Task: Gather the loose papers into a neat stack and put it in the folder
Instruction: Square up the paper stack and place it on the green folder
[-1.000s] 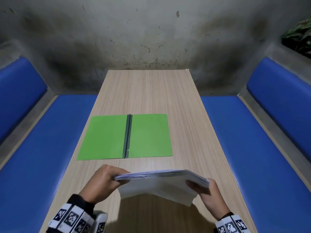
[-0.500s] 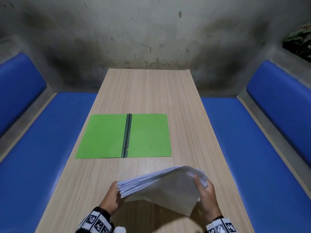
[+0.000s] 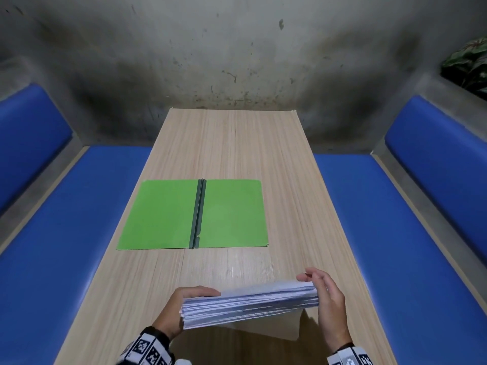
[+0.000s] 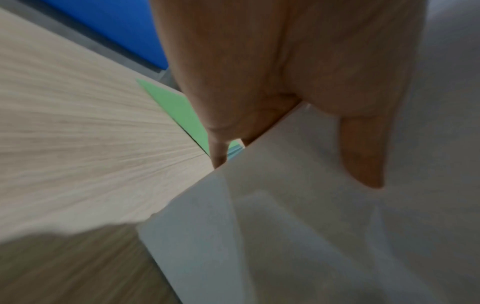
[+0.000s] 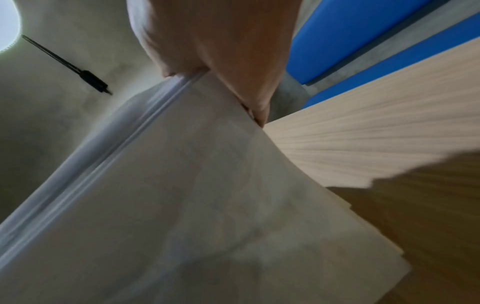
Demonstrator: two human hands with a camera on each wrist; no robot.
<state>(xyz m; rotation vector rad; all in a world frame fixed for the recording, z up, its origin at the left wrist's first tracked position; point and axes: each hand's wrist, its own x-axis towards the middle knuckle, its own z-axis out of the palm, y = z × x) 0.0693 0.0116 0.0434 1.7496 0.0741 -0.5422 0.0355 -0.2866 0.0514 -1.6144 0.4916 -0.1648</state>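
A thick stack of white papers (image 3: 250,304) stands on its long edge near the table's front, its top edge toward me. My left hand (image 3: 184,304) grips its left end, fingers behind and thumb in front (image 4: 363,156). My right hand (image 3: 326,304) grips the right end, fingers curled over the far side. The same papers (image 4: 311,236) fill the left wrist view, and the stack (image 5: 194,205) fills the right wrist view. The green folder (image 3: 168,214) lies open and flat on the table beyond the stack, a dark spine down its middle; a sliver of the folder (image 4: 179,109) shows past my left fingers.
The long wooden table (image 3: 232,143) runs away from me to a stained grey wall (image 3: 237,48). Blue padded benches (image 3: 66,233) flank it on both sides. A leafy plant (image 3: 469,61) sits at the far right corner.
The stack was held flat and sagging between both hands; it has been turned up onto its edge and squared, with both hands shifted to its ends.
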